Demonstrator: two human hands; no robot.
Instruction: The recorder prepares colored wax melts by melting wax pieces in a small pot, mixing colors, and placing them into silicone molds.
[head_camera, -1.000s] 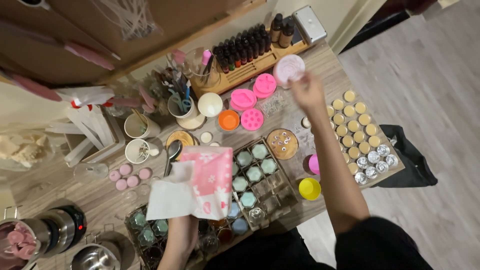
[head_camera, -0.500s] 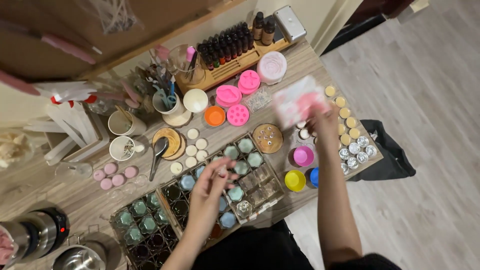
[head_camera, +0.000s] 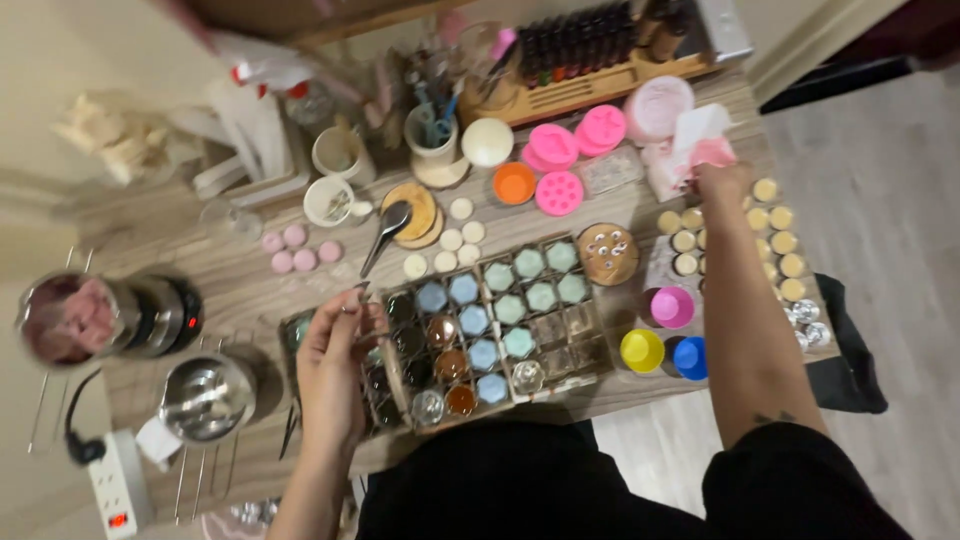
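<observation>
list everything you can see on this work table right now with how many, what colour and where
table: one, grey wood, under everything
divided tray: one, brown, centre front, holding pale blue and green hexagon pieces and small jars
white discs: about six, cream, behind the tray
pink discs: about four, left of centre
spoon: one, metal, by the wooden coaster
pink moulds: about three, back centre
orange cup: one, beside the pink moulds
small cups: three, pink, yellow and blue, right front
bottle rack: one, wooden, dark bottles, back edge
metal pots: two, left
pink-and-white cloth: one, back right
left hand: at the tray's left end
right hand: gripping the cloth
</observation>
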